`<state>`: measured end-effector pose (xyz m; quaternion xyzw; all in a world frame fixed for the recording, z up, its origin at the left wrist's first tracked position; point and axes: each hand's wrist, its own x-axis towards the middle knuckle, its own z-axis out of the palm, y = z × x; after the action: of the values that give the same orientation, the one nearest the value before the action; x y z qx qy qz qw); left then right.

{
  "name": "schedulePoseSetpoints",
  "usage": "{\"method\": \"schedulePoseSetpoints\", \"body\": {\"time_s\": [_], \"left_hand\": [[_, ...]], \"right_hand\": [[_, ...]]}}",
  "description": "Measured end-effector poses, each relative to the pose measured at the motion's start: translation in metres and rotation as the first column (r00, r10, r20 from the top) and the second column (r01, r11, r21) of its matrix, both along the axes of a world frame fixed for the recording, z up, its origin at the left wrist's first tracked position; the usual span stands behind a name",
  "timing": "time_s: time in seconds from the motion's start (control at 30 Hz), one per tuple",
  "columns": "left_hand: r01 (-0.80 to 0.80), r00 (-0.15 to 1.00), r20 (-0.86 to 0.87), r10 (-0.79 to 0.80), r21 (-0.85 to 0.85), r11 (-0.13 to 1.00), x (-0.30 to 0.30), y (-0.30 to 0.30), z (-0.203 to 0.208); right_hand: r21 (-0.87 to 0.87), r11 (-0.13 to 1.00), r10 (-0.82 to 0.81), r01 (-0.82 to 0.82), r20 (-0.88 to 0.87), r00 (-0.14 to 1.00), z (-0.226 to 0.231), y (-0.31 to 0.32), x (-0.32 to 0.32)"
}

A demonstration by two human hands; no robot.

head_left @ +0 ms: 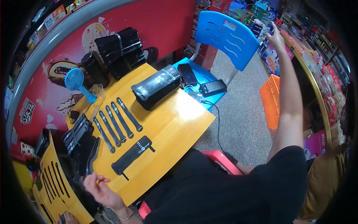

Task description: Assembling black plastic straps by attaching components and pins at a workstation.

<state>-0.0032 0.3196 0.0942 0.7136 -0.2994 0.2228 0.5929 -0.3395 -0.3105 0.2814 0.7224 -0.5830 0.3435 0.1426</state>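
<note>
My right arm reaches far out to the upper right. My right hand (276, 40) is at the edge of the goods there, its thumb and forefinger around something small and whitish that I cannot make out. Low at the left, my left hand (101, 191) hovers by the edge of the yellow table (179, 128), fingers loosely bent and apart, holding nothing. Nearest it on the table lies a flat bundle of black straps (128, 158). Beyond that, several single black straps (118, 121) with end loops lie in a row. A thick stack of black straps (158, 86) sits farther back.
A blue chair (227, 35) behind the table carries a phone (187, 74) and a black power bank (213, 87) with cables. A blue handheld fan (75, 80), a clear cup (99, 91) and wrapped black bundles (121, 48) stand along the back. An orange crate (271, 100) is on the floor. Another person's hand (69, 217) shows at lower left.
</note>
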Motion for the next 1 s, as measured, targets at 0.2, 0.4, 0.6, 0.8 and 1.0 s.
{"method": "schedulePoseSetpoints", "body": {"time_s": [0.2,0.4,0.6,0.8,1.0], "left_hand": [[0.679,0.727,0.523,-0.445,-0.451,0.579,-0.066,-0.014,0.108],[0.602,0.787,0.498,-0.364,-0.489,0.632,-0.097,-0.029,0.132],[0.637,0.771,0.468,-0.432,-0.554,0.536,-0.104,-0.026,0.128],[0.728,0.631,0.678,-0.376,-0.351,0.588,-0.092,-0.03,0.14],[0.823,0.472,0.776,-0.417,-0.218,0.525,-0.063,0.009,0.122]], "right_hand": [[0.242,0.965,-0.008,0.102,-0.362,0.932,0.017,-0.071,0.025],[0.593,0.804,-0.056,-0.033,0.131,0.99,0.007,-0.095,0.052],[0.532,0.843,-0.03,0.076,-0.095,0.995,0.007,-0.123,0.056],[0.214,0.977,0.033,0.014,-0.212,0.977,-0.015,-0.108,0.089],[-0.393,0.876,0.412,-0.28,0.306,0.858,0.028,-0.161,0.078]]}}
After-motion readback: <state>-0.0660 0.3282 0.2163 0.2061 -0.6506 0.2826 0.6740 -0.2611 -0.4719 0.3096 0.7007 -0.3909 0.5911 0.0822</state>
